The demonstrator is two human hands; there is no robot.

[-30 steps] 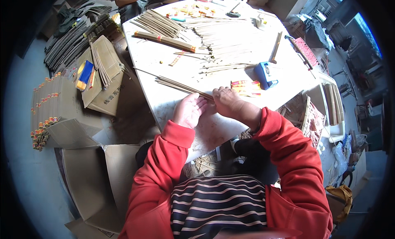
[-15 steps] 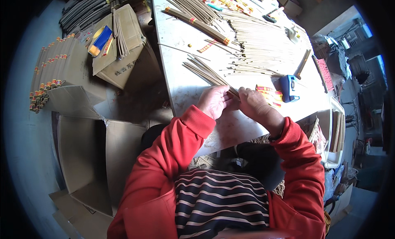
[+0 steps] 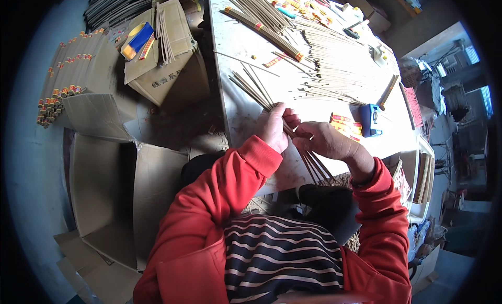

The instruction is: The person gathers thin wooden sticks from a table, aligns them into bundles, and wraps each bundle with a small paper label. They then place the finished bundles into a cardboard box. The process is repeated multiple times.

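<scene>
1. Head view, sticks: a small bundle of thin sticks (image 3: 266, 102) is held over the near edge of the white table (image 3: 235, 102), slanting from upper left to lower right; its far ends fan out over the tabletop, and its near ends reach past the table edge below the right wrist.
2. The left hand (image 3: 273, 127) is closed around the bundle near its middle, fingers curled and pressed together over the sticks.
3. The right hand (image 3: 325, 140) is set just beside the left, touching the same bundle; its fingertips are bent in and pinched on the sticks, though the exact contact is hidden by the knuckles.
4. Both forearms are covered by red sleeves (image 3: 230, 189), by which the table's near edge is partly hidden.
5. Just right of the hands, a stack of red and yellow paper labels (image 3: 345, 125) and a blue tape dispenser (image 3: 371, 119) are laid on the table.
6. Farther back, a wide spread of loose sticks (image 3: 334, 69) and a banded bundle (image 3: 264, 27) are seen.
7. To the left, on the floor, a closed cardboard box (image 3: 167, 74) with a blue and yellow packet (image 3: 137, 38) on top is placed; nearer, an open cardboard box (image 3: 104, 184) is standing.
8. At far left, finished packs of sticks (image 3: 65, 79) are leaned in a row.
</scene>
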